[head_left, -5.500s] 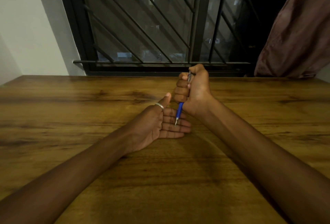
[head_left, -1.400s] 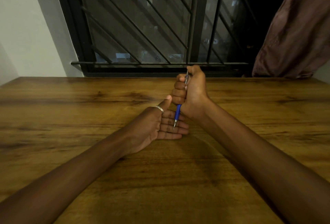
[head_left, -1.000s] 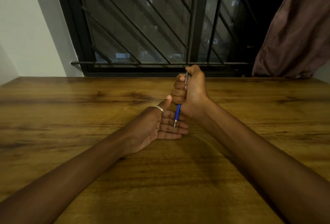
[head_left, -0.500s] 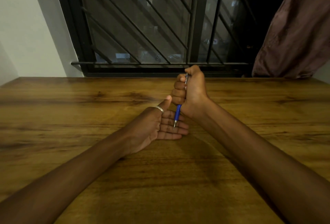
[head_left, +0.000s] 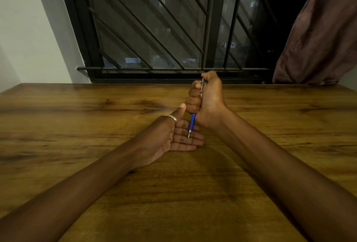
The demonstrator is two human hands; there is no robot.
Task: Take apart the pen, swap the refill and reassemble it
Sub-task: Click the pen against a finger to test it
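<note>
A blue pen (head_left: 192, 123) with a metal tip stands nearly upright in my right hand (head_left: 206, 99), which is closed in a fist around its barrel. The silver clip end shows above the fist, under my thumb. The tip points down at the fingers of my left hand (head_left: 173, 135). That hand lies palm up on the wooden table (head_left: 96, 118), fingers flat and apart, thumb raised, a silver ring on the thumb. Whether the tip touches the fingers I cannot tell. No spare refill is in view.
A black barred window (head_left: 164, 29) runs along the table's far edge. A brown curtain (head_left: 318, 35) hangs at the back right. A white wall (head_left: 29, 29) stands at the back left.
Hands and pen hold the same pose as a second ago. Since 5.5 s ago, only the camera view has shifted slightly.
</note>
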